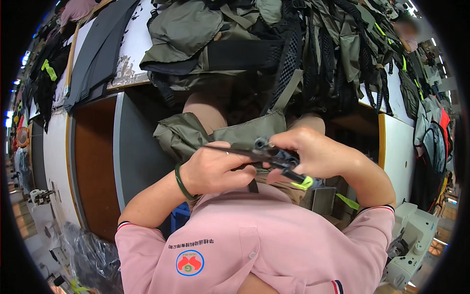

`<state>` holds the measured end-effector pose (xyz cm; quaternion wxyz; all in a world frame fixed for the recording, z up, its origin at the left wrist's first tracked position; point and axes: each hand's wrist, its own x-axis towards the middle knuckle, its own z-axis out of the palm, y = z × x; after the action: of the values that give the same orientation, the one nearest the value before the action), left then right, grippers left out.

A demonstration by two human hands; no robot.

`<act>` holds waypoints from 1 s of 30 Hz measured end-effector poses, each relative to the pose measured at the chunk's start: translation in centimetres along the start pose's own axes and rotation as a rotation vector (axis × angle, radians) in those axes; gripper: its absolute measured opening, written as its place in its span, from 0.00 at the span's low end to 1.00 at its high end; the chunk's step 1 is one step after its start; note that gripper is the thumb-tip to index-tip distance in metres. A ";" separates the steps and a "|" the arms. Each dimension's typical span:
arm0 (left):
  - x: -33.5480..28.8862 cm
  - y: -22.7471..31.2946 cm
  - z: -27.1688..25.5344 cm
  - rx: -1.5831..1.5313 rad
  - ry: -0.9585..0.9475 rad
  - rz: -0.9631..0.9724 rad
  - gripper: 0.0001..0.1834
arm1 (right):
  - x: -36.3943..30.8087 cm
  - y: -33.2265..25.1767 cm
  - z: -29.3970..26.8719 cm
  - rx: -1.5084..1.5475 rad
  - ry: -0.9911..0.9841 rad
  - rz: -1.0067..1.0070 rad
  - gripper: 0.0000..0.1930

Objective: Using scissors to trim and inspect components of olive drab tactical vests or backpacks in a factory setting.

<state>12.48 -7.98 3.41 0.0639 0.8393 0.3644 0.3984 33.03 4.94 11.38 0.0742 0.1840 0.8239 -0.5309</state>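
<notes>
we look down at a white-topped workbench (132, 49) that runs across the upper part of the view, with open compartments beneath. on it we see a heap of olive-green and black backpack pieces (188, 34), mesh and straps among them, and left of the heap lie long dark grey fabric strips (100, 54). the person facing the bench wears a pink polo shirt (274, 230), and a white sewing machine (409, 245) stands low at the right. over the lap, below the bench edge, lies an olive-green fabric piece (249, 128). the right hand (316, 154) is clamped on a dark strap bundle (284, 159), which is in front of the shirt, near the middle of the view. the left hand (215, 169) has its fingers curled in, and a thin dark strip (230, 149) crosses them toward the bundle; we cannot tell whether they pinch it. a dark green bangle (182, 183) circles the left wrist, and a small yellow-green tab (305, 183) shows at the bundle's lower end.
</notes>
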 end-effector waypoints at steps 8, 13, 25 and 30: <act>-0.4 0.0 0.8 -0.136 0.074 -0.071 0.10 | 1.3 1.4 1.7 0.156 -0.129 0.076 0.14; -0.3 0.1 -0.2 0.090 -0.019 0.057 0.11 | 0.5 2.4 2.0 0.380 -0.117 0.140 0.12; -0.1 0.3 0.0 0.078 -0.005 0.046 0.11 | 0.3 1.6 1.7 0.172 0.005 -0.036 0.15; -0.3 -0.3 0.6 -0.029 0.062 0.057 0.08 | 0.2 2.1 1.9 0.085 0.001 -0.130 0.13</act>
<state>12.64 -7.88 2.71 0.0533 0.8356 0.3362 0.4312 33.45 4.03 8.75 0.0315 0.1335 0.8107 -0.5692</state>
